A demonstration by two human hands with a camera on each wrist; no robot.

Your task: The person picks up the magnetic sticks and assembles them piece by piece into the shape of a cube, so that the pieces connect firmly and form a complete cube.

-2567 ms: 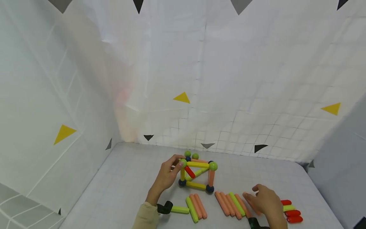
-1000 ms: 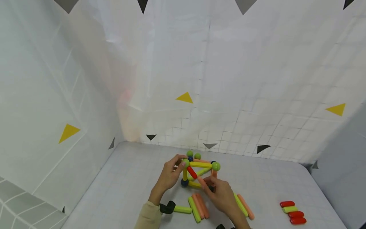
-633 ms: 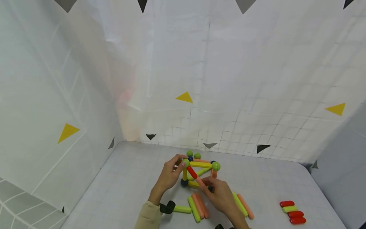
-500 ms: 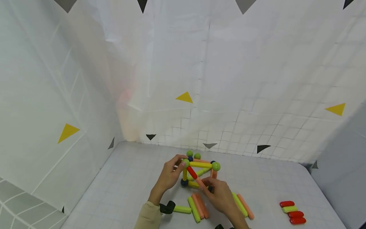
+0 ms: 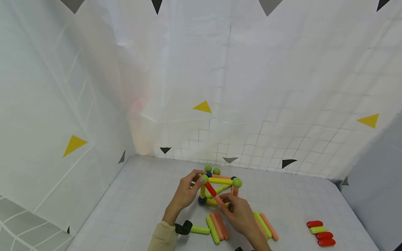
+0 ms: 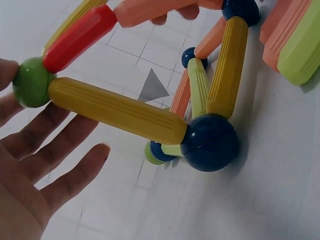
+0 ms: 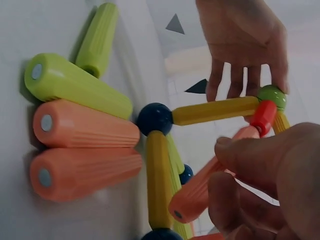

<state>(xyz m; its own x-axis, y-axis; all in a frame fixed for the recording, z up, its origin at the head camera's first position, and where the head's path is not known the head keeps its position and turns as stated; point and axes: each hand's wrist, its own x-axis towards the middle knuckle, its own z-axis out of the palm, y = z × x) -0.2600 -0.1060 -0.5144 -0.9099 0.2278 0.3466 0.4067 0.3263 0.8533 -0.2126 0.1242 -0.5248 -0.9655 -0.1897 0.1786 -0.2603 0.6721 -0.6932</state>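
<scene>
My left hand (image 5: 184, 192) pinches a green ball (image 6: 32, 82) at an upper corner of a frame built from magnetic rods and balls. A short red rod (image 6: 82, 37) slants out from that ball, as do yellow rods, one of them an upright rod (image 6: 117, 111) ending in a dark blue ball (image 6: 209, 142) on the table. Between thumb and fingers, my right hand (image 5: 240, 213) holds an orange magnetic rod (image 7: 195, 195); its far end meets the red rod's free end. Part of the frame's lower right corner is hidden behind the right hand.
Near the front lie a lime rod (image 5: 213, 230) with orange rods (image 5: 221, 226) beside it, plus another lime rod (image 5: 199, 229). More orange and lime rods (image 5: 263, 225) lie by the right forearm. Short red and lime rods (image 5: 325, 235) sit far right. Two green balls (image 5: 216, 171) top the frame's rear.
My right hand has come left from the rods on the right with an orange rod, whose end has closed onto the red rod. My left hand has kept its hold on the green ball.
</scene>
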